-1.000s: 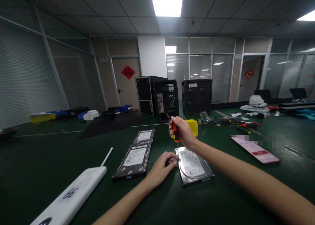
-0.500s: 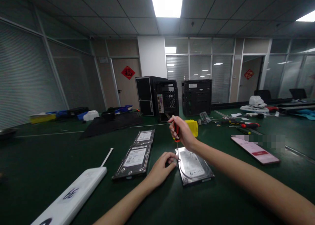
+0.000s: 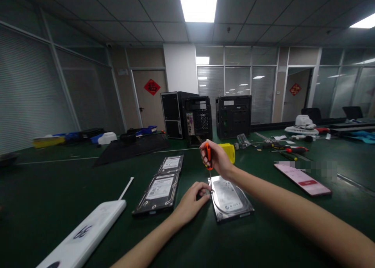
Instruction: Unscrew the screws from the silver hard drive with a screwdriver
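Note:
My right hand [image 3: 218, 156] is closed around the orange and black handle of a screwdriver [image 3: 208, 154]. The screwdriver stands nearly upright, its shaft reaching down to the left edge of a silver hard drive [image 3: 227, 195] lying flat on the green table. From the left, my left hand [image 3: 195, 195] has its fingers curled against that same edge, close to the screwdriver's tip. Fingertips hide part of the spot where the tip meets the drive. To the left of my left hand lie two more hard drives, a nearer one [image 3: 159, 188] and a farther one [image 3: 171, 163].
Black computer cases [image 3: 233, 115] stand at the back. Beyond my right hand is a yellow object [image 3: 229, 152]. A pink-screened phone [image 3: 303, 178] and several tools [image 3: 295, 149] lie right. A long white device marked 39 [image 3: 88, 231] lies front left, near a black mat [image 3: 131, 147].
The screwdriver handle has turned a little in my right hand, showing more orange. My left hand stays at the drive's edge. The whole view has shifted slightly.

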Demonstrator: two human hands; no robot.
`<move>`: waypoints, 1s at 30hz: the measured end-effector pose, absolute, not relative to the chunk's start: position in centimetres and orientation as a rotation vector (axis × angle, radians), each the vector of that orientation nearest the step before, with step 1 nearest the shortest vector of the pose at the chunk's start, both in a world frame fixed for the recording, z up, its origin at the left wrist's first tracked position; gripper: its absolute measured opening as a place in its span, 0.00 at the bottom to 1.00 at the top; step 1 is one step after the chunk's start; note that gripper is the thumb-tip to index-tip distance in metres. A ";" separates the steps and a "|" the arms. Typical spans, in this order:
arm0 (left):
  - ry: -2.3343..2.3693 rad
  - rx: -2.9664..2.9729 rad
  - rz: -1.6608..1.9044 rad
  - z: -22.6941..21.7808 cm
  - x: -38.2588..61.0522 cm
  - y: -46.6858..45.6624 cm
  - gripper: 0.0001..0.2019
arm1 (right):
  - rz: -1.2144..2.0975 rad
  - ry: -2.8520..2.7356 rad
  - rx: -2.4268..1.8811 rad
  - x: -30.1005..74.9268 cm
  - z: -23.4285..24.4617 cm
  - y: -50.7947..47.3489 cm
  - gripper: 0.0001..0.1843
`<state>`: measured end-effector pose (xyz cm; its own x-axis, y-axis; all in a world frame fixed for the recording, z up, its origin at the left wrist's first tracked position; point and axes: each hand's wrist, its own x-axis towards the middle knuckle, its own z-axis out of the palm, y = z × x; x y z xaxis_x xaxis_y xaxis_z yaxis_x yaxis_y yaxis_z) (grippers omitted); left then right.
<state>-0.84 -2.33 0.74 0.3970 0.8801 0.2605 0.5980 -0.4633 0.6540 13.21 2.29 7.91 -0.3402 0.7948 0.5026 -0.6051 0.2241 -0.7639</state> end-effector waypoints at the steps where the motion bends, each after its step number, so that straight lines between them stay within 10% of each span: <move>1: 1.261 2.199 0.817 0.7 -0.8 -2.3 0.10 | 1.452 -1.258 -0.203 13.3 7.9 2.4 0.17; 30: 1.281 2.206 0.847 0.8 -0.8 -2.5 0.12 | 1.448 -1.268 -0.151 13.0 8.0 2.0 0.16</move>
